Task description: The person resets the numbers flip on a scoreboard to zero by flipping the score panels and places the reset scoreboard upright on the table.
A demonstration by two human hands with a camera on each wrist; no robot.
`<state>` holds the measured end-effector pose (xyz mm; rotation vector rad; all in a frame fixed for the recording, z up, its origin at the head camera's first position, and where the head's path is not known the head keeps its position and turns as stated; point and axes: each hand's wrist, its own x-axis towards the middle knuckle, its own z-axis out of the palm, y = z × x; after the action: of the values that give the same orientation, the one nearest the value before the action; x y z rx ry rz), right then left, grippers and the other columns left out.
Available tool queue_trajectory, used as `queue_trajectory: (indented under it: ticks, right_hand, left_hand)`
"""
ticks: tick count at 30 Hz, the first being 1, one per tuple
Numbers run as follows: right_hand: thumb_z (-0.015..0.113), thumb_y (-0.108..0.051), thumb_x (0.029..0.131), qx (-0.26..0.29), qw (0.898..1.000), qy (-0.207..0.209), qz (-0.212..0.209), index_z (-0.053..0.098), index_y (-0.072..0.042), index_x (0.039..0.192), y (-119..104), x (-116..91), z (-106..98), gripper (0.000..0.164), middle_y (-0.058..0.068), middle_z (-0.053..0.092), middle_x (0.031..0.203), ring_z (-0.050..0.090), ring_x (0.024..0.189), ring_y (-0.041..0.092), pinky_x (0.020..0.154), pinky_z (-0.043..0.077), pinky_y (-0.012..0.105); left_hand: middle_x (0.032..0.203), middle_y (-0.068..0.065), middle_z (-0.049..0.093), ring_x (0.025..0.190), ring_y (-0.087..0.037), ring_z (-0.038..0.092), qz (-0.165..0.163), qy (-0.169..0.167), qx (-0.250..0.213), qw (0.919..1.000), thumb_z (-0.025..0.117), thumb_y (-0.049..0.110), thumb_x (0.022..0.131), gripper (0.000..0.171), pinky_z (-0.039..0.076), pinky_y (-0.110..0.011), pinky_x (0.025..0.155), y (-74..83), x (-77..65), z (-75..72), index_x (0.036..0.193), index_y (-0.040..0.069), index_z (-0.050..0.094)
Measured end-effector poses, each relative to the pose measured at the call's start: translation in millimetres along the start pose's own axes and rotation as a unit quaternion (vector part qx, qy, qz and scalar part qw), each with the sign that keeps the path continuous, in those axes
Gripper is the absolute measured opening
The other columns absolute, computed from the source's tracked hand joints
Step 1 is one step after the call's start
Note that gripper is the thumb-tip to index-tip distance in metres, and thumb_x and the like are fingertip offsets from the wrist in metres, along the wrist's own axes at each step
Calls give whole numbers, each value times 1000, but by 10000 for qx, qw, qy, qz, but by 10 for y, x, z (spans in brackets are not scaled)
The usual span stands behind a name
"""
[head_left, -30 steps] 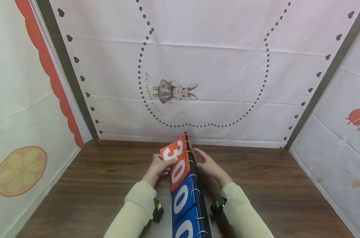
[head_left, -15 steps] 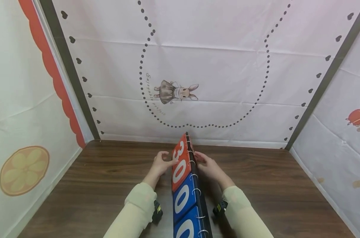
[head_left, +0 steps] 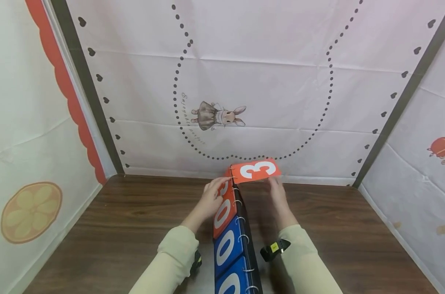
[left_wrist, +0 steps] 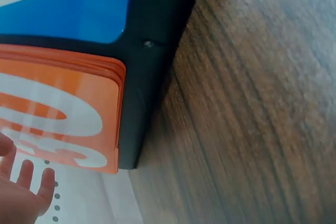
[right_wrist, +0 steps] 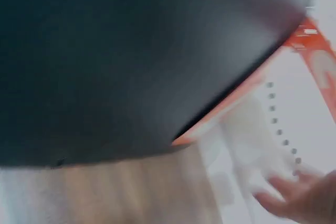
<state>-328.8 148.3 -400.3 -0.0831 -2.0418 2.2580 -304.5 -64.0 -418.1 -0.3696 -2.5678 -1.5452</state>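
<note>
A tabletop flip scoreboard (head_left: pixel 246 241) with a black stand and metal rings runs away from me. It bears red-orange and blue number cards. One red-orange card (head_left: pixel 255 170) marked 3 sticks out to the right from the top ring at the far end. My right hand (head_left: pixel 280 202) is just below that card's outer edge, its fingers extended; contact is unclear in the blurred right wrist view. On the other side my left hand (head_left: pixel 209 201) lies against the far red-orange cards (left_wrist: pixel 63 114), fingers spread and thumb low. Nothing is visibly pinched in it.
The scoreboard stands on a dark wooden table (head_left: pixel 134 228), its far end close to a white patterned cloth backdrop (head_left: pixel 281 102). Cloth side walls (head_left: pixel 27 134) rise on the left and right. Each wrist wears a black strapped device (head_left: pixel 275 249).
The top 3 card has swung over the rings from the left side to the right. My left hand has moved forward along the cards; my right hand has shifted outward and away from the stand.
</note>
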Motion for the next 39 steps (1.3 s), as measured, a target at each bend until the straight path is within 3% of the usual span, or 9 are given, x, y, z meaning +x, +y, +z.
queue_trajectory:
  ticks: [4,13,21,24,27,31,32,34,39]
  right_hand:
    - [29,-28,101,410,9919,-984,696,41,-3,135,-133,-34,57,45,18,49,132,43,125,28,105,28,44]
    - [25,-41,101,-30,9617,-2726,-277,40,-5,137,-266,-31,189,53,13,46,137,40,126,33,102,27,53]
    - [26,-37,101,-1669,9327,-3014,-1066,53,-9,130,-313,-88,331,49,7,48,136,38,128,25,100,31,52]
    - [27,-31,102,-2101,9220,-3033,-1173,55,-8,128,-336,-116,378,45,9,46,138,35,130,27,102,29,52]
    - [29,-23,101,-2403,9112,-3020,-1440,59,-5,123,-342,-124,424,41,10,48,136,36,129,28,103,27,52]
    - [31,-25,100,-3003,8902,-2851,-1899,63,-6,116,-316,-128,455,40,8,50,133,36,125,29,100,28,54]
    - [31,-26,100,-3032,8905,-2812,-1898,62,-7,117,-310,-130,452,40,8,50,133,35,124,29,100,28,54]
    - [33,-25,100,-2799,9025,-2782,-1727,59,-7,122,-281,-123,427,38,9,47,135,34,126,29,100,27,54]
    - [37,-13,98,-1373,9592,-2182,-1159,47,-9,134,-187,-77,361,38,10,43,139,33,130,26,106,23,50]
  left_hand:
    - [144,-5,32,130,-30,28,-287,-59,-1,9996,48,-8,83,64,33,-58,97,44,-15,25,138,26,41]
    - [144,-6,30,126,-31,38,-628,-198,10,9978,48,-1,88,59,35,-58,95,71,-29,40,139,27,38]
    - [141,-14,34,124,-36,40,-307,-153,5,9994,48,0,88,58,35,-55,96,42,-48,31,141,17,35]
    - [142,-15,35,127,-36,37,-384,-277,-593,9971,54,5,88,61,34,-56,97,14,-64,-16,143,18,31]
    - [143,-14,34,131,-34,31,-471,-525,-2001,9772,59,12,88,65,29,-56,101,-55,-87,-131,144,15,25]
    - [143,-13,33,129,-31,33,-680,-331,-4213,9038,49,25,96,59,27,-53,103,-179,-102,-349,145,13,18]
    - [142,-14,34,126,-29,38,-785,-131,-4500,8895,47,27,97,58,31,-52,102,-207,-101,-400,145,13,18]
    - [137,-14,37,114,-24,49,-1145,354,-4592,8802,47,30,97,59,40,-47,95,-255,-97,-484,145,14,17]
    - [120,-15,45,78,-12,58,-2057,897,-3453,9113,61,13,89,70,51,-27,67,-396,-106,-606,143,12,17]
